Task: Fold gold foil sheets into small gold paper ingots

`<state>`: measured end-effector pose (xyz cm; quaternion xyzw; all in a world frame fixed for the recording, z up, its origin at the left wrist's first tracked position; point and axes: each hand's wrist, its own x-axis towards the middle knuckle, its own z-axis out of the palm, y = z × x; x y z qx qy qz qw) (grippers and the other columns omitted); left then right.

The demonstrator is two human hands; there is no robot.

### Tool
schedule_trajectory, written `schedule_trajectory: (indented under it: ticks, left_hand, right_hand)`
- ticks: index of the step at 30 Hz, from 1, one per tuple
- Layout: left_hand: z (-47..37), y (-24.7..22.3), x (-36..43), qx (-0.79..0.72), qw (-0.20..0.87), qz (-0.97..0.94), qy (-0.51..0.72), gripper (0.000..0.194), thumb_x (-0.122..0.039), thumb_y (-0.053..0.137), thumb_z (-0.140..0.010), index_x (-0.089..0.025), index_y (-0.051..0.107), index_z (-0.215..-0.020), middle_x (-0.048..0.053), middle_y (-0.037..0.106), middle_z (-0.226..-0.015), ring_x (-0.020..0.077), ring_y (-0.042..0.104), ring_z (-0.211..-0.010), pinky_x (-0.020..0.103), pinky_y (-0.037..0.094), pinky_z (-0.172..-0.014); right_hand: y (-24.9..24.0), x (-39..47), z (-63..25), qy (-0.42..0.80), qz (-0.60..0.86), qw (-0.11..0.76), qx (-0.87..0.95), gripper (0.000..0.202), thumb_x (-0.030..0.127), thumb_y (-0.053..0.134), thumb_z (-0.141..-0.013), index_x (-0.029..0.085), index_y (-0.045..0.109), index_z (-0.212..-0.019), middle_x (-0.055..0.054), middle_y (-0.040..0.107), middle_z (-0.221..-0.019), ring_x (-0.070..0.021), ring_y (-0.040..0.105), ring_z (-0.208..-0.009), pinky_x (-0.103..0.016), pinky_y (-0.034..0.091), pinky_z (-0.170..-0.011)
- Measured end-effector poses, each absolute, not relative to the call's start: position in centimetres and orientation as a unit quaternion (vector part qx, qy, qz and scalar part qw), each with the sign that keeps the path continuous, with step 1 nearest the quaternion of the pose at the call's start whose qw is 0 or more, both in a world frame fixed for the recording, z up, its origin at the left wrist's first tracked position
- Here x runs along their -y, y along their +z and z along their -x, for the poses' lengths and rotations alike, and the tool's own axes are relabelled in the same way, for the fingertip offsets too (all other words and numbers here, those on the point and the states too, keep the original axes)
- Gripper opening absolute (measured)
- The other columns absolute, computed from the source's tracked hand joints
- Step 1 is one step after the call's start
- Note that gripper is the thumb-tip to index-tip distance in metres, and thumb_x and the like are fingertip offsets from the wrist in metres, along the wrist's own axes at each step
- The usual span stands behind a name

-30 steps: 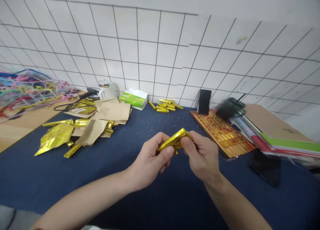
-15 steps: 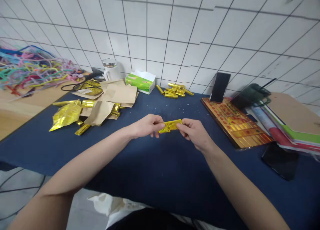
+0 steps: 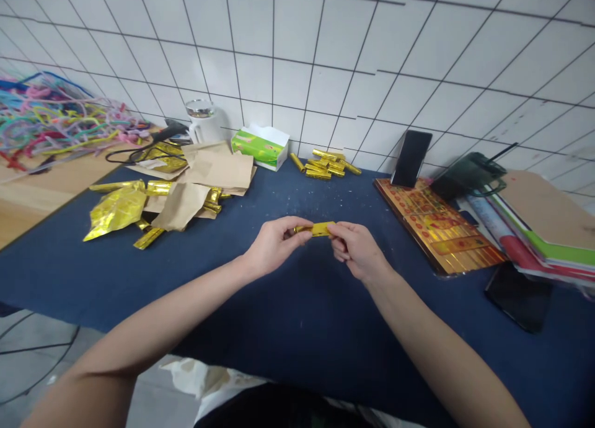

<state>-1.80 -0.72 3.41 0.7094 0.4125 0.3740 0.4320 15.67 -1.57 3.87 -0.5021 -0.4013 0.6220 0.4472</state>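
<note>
Between my two hands, above the dark blue cloth [image 3: 297,310], is a small piece of shiny gold foil paper [image 3: 320,229]. My left hand [image 3: 277,243] pinches its left end between thumb and fingers. Its right end is gripped by my right hand [image 3: 356,245], with the other fingers curled under. The foil looks narrow and partly folded or rolled; my fingers cover both ends. Behind the hands, near the wall, several gold rolls [image 3: 328,165] lie in a small pile.
Brown paper pieces [image 3: 218,167] and gold foil [image 3: 116,211] lie at left, near a white mug [image 3: 204,127] and a green tissue box [image 3: 261,147]. Right: an upright phone [image 3: 411,158] on a gold-red pack [image 3: 441,229], a dark cup [image 3: 467,177], a black phone [image 3: 518,298].
The foil between my hands now looks narrower and its face is turned differently. My left hand has shifted slightly right along it, and its fingers have closed in. The view has tilted slightly.
</note>
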Motion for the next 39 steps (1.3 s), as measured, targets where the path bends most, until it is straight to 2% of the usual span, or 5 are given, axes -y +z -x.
schedule_trajectory:
  ticks: [4, 10, 18, 31, 39]
  left_hand:
    - [1.7, 3.3, 1.0, -0.431, 0.419, -0.691, 0.401, 0.032, -0.038, 0.044, -0.083, -0.014, 0.061, -0.095, 0.000, 0.057, -0.059, 0.0094, 0.051, -0.050, 0.020, 0.042, -0.051]
    - [2.0, 3.9, 1.9, -0.378, 0.266, -0.774, 0.433, 0.023, -0.028, 0.052, -0.080, -0.017, 0.061, -0.099, 0.008, 0.061, -0.104, 0.0161, 0.056, -0.095, 0.027, 0.043, -0.081]
    - [1.7, 4.0, 1.2, -0.400, 0.557, -0.552, 0.475, 0.029, -0.038, 0.054, -0.077, -0.010, 0.057, -0.084, 0.001, 0.060, -0.055, 0.0128, 0.059, -0.048, 0.022, 0.047, -0.047]
    - [3.9, 5.8, 1.0, -0.273, 0.776, -0.525, 0.219, 0.035, -0.041, 0.052, -0.079, -0.008, 0.061, -0.086, 0.012, 0.066, -0.078, 0.0162, 0.064, -0.060, 0.022, 0.048, -0.050]
    - [4.1, 6.7, 1.3, -0.296, 0.727, -0.599, 0.157, 0.016, -0.026, 0.053, -0.078, -0.011, 0.058, -0.078, 0.003, 0.063, -0.065, 0.0103, 0.060, -0.052, 0.019, 0.046, -0.048]
  right_hand:
    - [4.0, 1.9, -15.0, 0.654, 0.472, 0.462, 0.370, 0.028, 0.038, 0.062, -0.069, 0.018, 0.048, -0.056, 0.010, 0.036, -0.034, -0.0036, 0.025, -0.028, -0.020, 0.021, -0.032]
    - [3.9, 2.1, -14.7, 0.704, 0.446, 0.447, 0.325, 0.030, 0.041, 0.061, -0.071, 0.018, 0.047, -0.057, 0.011, 0.033, -0.033, -0.0031, 0.022, -0.028, -0.019, 0.022, -0.033]
    - [4.4, 2.5, -14.5, 0.467, 0.530, 0.494, 0.507, 0.029, 0.045, 0.062, -0.069, 0.018, 0.052, -0.074, 0.007, 0.048, -0.050, -0.0055, 0.040, -0.037, -0.019, 0.032, -0.036]
    - [6.0, 2.7, -16.2, 0.475, 0.467, 0.328, 0.670, 0.023, 0.036, 0.051, -0.080, 0.016, 0.057, -0.071, 0.003, 0.054, -0.054, -0.0067, 0.048, -0.041, -0.019, 0.037, -0.040]
    - [6.5, 2.9, -16.6, 0.463, 0.444, 0.282, 0.714, 0.020, 0.033, 0.051, -0.081, 0.016, 0.058, -0.073, 0.003, 0.052, -0.058, -0.0066, 0.047, -0.045, -0.019, 0.038, -0.043]
